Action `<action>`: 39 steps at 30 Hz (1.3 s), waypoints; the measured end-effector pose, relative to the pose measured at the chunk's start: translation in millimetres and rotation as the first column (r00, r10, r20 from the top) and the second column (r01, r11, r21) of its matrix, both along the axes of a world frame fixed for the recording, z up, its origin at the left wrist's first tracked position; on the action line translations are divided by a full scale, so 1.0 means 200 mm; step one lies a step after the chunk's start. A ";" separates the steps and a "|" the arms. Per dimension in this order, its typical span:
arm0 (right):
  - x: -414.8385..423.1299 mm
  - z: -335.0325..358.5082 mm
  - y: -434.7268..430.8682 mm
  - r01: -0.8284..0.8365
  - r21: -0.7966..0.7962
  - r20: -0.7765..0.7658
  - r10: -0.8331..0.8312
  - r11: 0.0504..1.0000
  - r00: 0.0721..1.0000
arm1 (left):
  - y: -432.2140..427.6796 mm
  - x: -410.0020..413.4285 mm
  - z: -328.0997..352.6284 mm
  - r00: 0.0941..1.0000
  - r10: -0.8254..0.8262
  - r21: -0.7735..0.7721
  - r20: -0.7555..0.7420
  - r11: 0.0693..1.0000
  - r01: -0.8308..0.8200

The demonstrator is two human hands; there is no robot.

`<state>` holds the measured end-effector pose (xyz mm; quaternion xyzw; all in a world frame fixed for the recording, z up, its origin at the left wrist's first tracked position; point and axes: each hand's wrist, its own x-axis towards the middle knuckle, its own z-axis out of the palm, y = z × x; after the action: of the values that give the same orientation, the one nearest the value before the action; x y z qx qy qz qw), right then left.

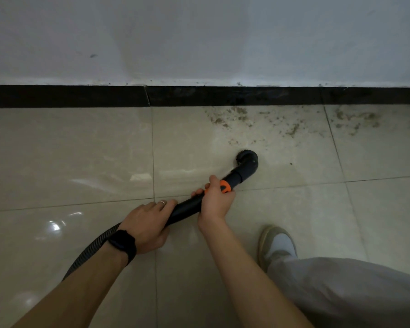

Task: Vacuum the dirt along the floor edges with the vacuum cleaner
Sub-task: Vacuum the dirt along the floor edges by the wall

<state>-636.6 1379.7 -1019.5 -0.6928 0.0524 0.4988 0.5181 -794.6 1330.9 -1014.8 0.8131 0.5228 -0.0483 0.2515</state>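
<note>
- The person leans over the tiled floor (69, 162), both bare forearms stretched forward and down, both hands on the black wand (187, 208) of the vacuum cleaner.
- The right hand (217, 200) is the forward one. Its fingers (197, 192) curl round the wand and the thumb points up along the tube. It grips right at the orange collar (225, 187), which shows past the knuckles.
- The right wrist is bent a little, with the back of the hand facing up.
- The left hand (147, 223) holds the wand just behind the right one, the two hands close but apart. It lies knuckles up, its fingers (168, 202) wrapped over the tube with the tips hidden underneath.
- A ring (162, 202) sits on one left finger and a black watch (122, 242) on that wrist.
- A ribbed hose (92, 247) trails back from under the left palm, passing beneath the forearm.
- Ahead of the right fingers the wand runs to an elbow bend and ends in a round brush head (245, 157) low over the tile. I cannot tell whether its bristles touch the floor.
- The dirt (234, 117) lies beyond the brush head, farther from the fingers. It is scattered along the foot of the black skirting (81, 95) and spreads off to the right. The head is near the fringe of the dirt, apart from the thickest patches.
- A pale wall (199, 43) rises above the skirting.
- Right of the right forearm, a shoe (276, 245) is planted on the tile, with a grey trouser leg (341, 287) behind it.
</note>
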 end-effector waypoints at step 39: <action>-0.24 0.01 0.31 -0.299 0.111 -0.049 0.306 0.948 0.951 | 0.12 -0.14 -0.01 0.962 0.272 0.022 -0.024 0.962 -0.271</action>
<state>-685.5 1441.7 -1017.0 -0.6487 -0.0630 0.5967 0.4681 -822.5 1354.1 -1015.9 0.7352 0.6332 -0.0196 0.2411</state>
